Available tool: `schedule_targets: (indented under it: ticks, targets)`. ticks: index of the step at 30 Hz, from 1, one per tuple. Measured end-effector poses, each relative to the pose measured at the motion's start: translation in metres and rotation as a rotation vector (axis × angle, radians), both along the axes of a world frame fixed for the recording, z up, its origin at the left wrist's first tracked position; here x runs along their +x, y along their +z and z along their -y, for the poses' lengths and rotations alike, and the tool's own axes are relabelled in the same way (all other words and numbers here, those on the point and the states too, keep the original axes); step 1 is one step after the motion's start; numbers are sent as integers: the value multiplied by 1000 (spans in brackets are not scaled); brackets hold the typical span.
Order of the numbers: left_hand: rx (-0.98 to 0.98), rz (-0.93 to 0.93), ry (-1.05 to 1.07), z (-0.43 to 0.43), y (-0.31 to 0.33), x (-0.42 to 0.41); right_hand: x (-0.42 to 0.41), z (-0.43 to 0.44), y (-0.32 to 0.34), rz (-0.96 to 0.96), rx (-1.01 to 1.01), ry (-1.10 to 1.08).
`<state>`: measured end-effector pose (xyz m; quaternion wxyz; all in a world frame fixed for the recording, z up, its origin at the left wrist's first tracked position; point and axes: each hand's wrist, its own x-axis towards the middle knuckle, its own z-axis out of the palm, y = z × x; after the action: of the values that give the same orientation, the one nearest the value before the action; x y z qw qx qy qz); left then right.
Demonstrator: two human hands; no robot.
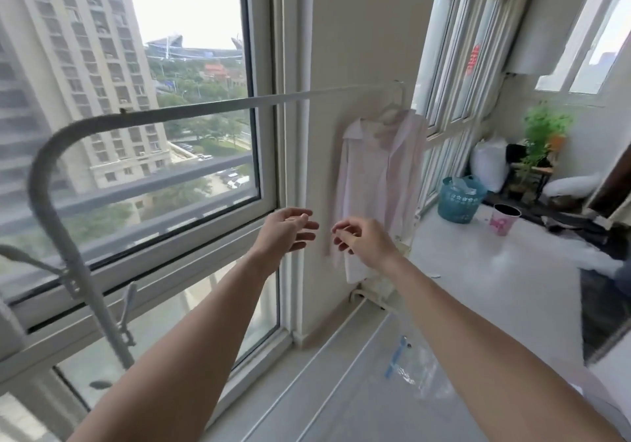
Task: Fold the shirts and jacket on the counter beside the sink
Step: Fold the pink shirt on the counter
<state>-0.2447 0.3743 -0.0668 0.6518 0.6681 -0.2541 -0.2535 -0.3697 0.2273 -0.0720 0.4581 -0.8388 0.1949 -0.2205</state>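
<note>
Both bare forearms reach forward toward a pale pink, thin-woven shirt (375,185), which hangs limp on a light hanger (396,100) hooked over a slim straight rail (273,98). Left of the shirt, the left hand (286,233) is held out with relaxed, spread fingers and holds nothing. The right hand (362,240) shows in front of the shirt's lower part, its fingers loosely curled and gripping nothing; I cannot tell whether they touch the cloth. Far left of the shirt, the rail bends down into a grey, rough-padded tube (44,182) in front of the glass window (170,134). Right of the shirt, a teal perforated plastic basket (461,199) holds crumpled clear plastic. Beyond it are a pink cup (504,219) with a dark rim, a white bag (488,164) and a leafy green plant (543,134).
</note>
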Motion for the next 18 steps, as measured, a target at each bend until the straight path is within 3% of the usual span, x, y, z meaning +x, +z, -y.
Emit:
schedule_targets:
  ticks: [8,18]
  targets:
    - [-38,8,-47,227,37,125,93,221,65,19,-73,-138]
    - [94,103,12,427,41,240,193,453,72,79,45,-182]
